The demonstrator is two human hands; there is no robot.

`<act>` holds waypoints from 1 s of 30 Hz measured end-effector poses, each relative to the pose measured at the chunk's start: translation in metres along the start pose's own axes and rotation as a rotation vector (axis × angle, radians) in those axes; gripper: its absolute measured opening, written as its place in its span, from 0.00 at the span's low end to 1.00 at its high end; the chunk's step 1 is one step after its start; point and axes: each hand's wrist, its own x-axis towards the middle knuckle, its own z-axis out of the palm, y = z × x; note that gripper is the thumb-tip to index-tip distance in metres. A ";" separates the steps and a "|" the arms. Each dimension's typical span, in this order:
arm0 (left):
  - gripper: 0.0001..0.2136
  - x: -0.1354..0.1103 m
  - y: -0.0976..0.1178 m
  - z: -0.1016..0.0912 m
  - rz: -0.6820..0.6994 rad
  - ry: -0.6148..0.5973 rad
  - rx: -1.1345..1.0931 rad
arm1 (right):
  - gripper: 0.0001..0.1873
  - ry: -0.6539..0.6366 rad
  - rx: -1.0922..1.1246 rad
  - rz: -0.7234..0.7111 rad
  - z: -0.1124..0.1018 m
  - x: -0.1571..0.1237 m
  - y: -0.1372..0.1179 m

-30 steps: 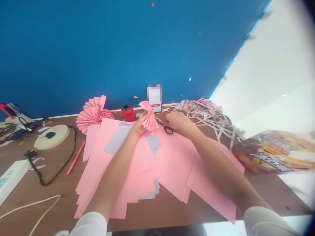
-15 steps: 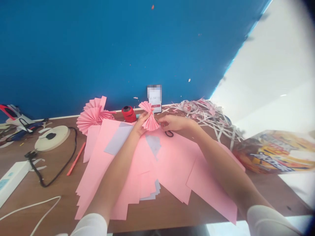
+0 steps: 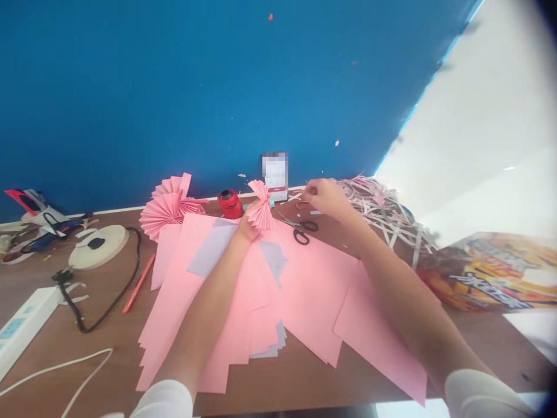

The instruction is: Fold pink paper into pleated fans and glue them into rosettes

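Note:
A pink pleated paper fan [image 3: 261,213], gathered tight at its middle, is gripped in my left hand [image 3: 249,225] above the stack of pink sheets. My right hand [image 3: 328,197] is farther back, at the near side of a pile of cut paper strips [image 3: 387,212]. Its fingers are pressed together, and whatever may be between them cannot be made out. Scissors [image 3: 299,226] with black handles lie partly open on the table, at the back edge of the pink sheets [image 3: 311,273], below my right hand.
Larger pink paper fans [image 3: 163,215] stand at the left by the wall. A red round object [image 3: 230,204] and a propped phone [image 3: 275,174] are at the back. Leftward lie a red pen [image 3: 139,284], a white disc [image 3: 99,247] with a black cord, and a power strip [image 3: 26,325].
My right hand has moved from beside the fan and scissors back and right toward the paper strips. The scissors now lie uncovered. My left hand still holds the fan, which has turned slightly.

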 end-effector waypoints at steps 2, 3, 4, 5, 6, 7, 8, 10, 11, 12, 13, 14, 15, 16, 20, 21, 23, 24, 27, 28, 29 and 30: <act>0.11 0.000 -0.002 0.002 -0.018 -0.046 -0.010 | 0.11 0.143 -0.010 0.168 -0.005 0.004 0.012; 0.11 0.000 -0.003 0.003 -0.025 -0.068 0.000 | 0.12 0.185 -0.012 0.228 -0.008 0.006 0.018; 0.11 0.000 -0.005 0.004 -0.030 -0.086 0.023 | 0.13 0.231 -0.028 0.282 -0.010 0.007 0.024; 0.12 0.000 -0.006 0.005 -0.029 -0.100 0.052 | 0.14 0.254 -0.050 0.316 -0.011 0.007 0.029; 0.12 0.000 -0.008 0.005 -0.025 -0.114 0.084 | 0.17 0.241 -0.056 0.330 -0.012 0.007 0.034; 0.13 0.000 -0.010 0.006 -0.019 -0.124 0.120 | 0.21 0.215 -0.063 0.346 -0.012 0.007 0.037; 0.13 0.000 -0.011 0.007 -0.011 -0.129 0.157 | 0.25 0.174 -0.068 0.353 -0.010 0.007 0.039; 0.14 -0.001 -0.014 0.009 0.007 -0.133 0.225 | 0.24 0.120 -0.101 0.377 -0.006 0.007 0.039; 0.14 -0.001 -0.014 0.010 0.017 -0.133 0.253 | 0.20 0.112 -0.118 0.374 -0.004 0.007 0.036; 0.14 -0.002 -0.015 0.010 0.025 -0.134 0.275 | 0.16 0.119 -0.122 0.353 -0.001 0.007 0.031; 0.14 -0.002 -0.015 0.011 0.030 -0.135 0.293 | 0.15 0.128 -0.103 0.299 0.001 0.007 0.026; 0.15 -0.003 -0.015 0.012 0.033 -0.135 0.305 | 0.15 0.140 -0.057 0.218 0.003 0.006 0.019; 0.15 -0.004 -0.015 0.013 0.035 -0.134 0.314 | 0.15 0.152 0.009 0.113 0.005 0.006 0.012; 0.15 -0.005 -0.015 0.013 0.036 -0.134 0.322 | 0.15 0.160 0.078 0.010 0.007 0.005 0.005; 0.14 -0.008 -0.015 0.017 0.036 -0.177 0.363 | 0.16 0.111 0.253 -0.215 0.016 0.000 -0.014; 0.15 -0.008 -0.016 0.017 0.037 -0.196 0.374 | 0.16 0.099 0.274 -0.233 0.018 0.000 -0.016; 0.15 -0.008 -0.016 0.017 0.039 -0.218 0.395 | 0.14 0.086 0.298 -0.259 0.022 -0.001 -0.019; 0.15 -0.008 -0.017 0.017 0.044 -0.220 0.407 | 0.13 0.089 0.303 -0.266 0.023 -0.002 -0.019; 0.14 -0.007 -0.018 0.015 0.055 -0.210 0.432 | 0.14 0.122 0.309 -0.227 0.020 -0.004 -0.023; 0.14 -0.007 -0.019 0.014 0.055 -0.211 0.439 | 0.15 0.132 0.310 -0.200 0.018 -0.004 -0.024; 0.14 -0.007 -0.019 0.014 0.053 -0.214 0.447 | 0.15 0.139 0.310 -0.171 0.015 -0.005 -0.025; 0.14 -0.007 -0.019 0.014 0.049 -0.218 0.456 | 0.16 0.147 0.306 -0.143 0.013 -0.005 -0.026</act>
